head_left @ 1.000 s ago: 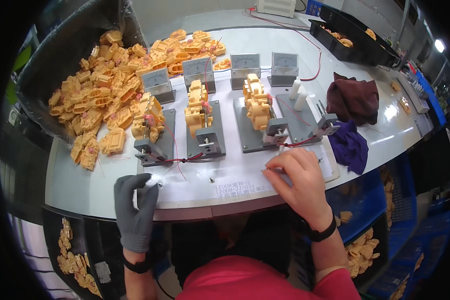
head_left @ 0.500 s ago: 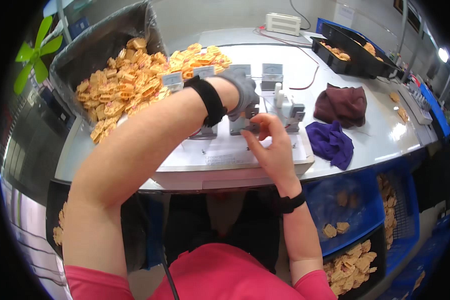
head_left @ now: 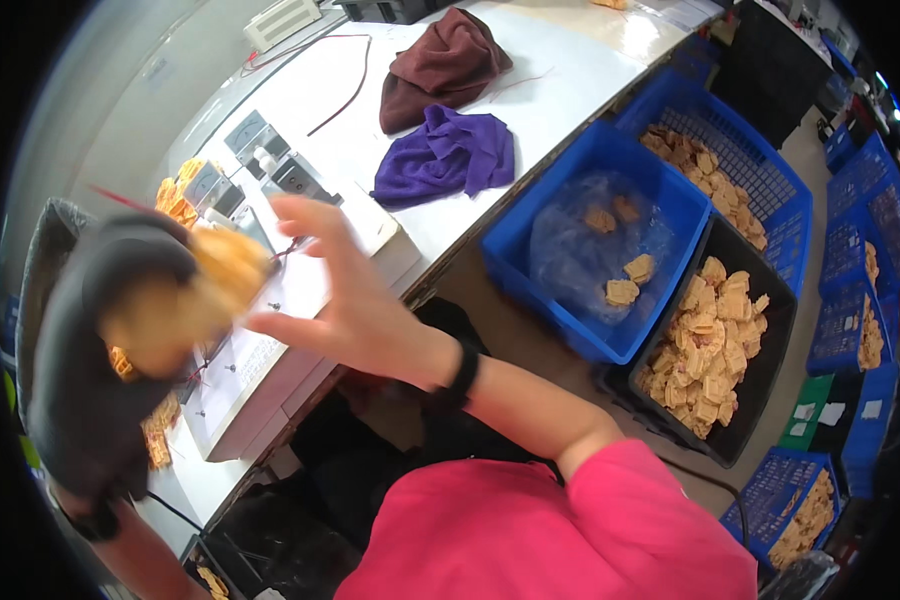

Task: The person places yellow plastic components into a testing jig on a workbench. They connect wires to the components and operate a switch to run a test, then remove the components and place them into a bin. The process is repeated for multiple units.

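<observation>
My left hand, in a dark grey glove, is raised close at the left and smeared by motion. It appears closed on a blurred yellow-orange plastic part; a thin red wire sticks up near the glove. My right hand is bare, its thumb and fingers apart, just right of that part and holding nothing. Beyond the hands, grey testers with small panel meters stand on a white box-like fixture. Small screws or pins show on the fixture's top.
Purple cloth and brown cloth lie on the white table. Beside its edge are a blue bin with a plastic bag, a black crate of tan parts and a blue basket. A lined bin stands left.
My view has swung right, toward the floor bins. Both hands have come away from the testers; the left rose with a yellow-orange part, and the right's fingers spread.
</observation>
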### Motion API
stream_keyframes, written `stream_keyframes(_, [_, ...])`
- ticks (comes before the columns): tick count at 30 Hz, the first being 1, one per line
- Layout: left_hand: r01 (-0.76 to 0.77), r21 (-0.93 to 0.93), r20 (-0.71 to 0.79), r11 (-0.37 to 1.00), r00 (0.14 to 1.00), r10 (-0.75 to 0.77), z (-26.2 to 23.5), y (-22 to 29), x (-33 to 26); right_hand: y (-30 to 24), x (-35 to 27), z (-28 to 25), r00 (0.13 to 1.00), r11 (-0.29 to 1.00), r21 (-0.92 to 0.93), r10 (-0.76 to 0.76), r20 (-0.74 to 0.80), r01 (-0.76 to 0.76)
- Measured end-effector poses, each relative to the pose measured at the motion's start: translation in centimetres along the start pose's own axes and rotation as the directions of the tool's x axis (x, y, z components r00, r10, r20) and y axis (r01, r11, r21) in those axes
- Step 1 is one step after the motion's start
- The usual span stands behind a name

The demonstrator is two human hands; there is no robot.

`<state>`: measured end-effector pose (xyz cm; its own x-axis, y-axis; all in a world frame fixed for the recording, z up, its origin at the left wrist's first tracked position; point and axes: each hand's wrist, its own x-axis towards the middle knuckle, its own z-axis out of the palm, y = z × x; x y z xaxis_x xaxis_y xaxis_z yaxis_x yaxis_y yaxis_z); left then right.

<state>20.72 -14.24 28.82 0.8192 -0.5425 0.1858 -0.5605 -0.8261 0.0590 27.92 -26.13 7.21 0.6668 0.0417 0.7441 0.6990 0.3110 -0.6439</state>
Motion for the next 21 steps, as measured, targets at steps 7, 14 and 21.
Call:
stream_keyframes(7, [0.066, -0.423, 0.149, 0.904, 0.989, -0.003, 12.9, 4.3, -1.7, -4.5, -10.0, -9.6, 0.899, 0.905, -0.204, 0.408, 0.162, -0.374])
stream_keyframes(14, [0.162, -0.446, -0.028, 0.88, 0.98, -0.195, 11.0, -0.7, -12.8, 5.8, -21.2, -29.3, 0.457, 0.346, -0.333, 0.814, -0.359, -0.877])
stream_keyframes(21, [0.598, -0.572, -0.219, 0.561, 0.548, -0.807, 8.7, -8.0, -21.8, 6.4, -21.0, -35.5, 0.48, 0.255, -0.496, 0.78, -0.402, -0.83])
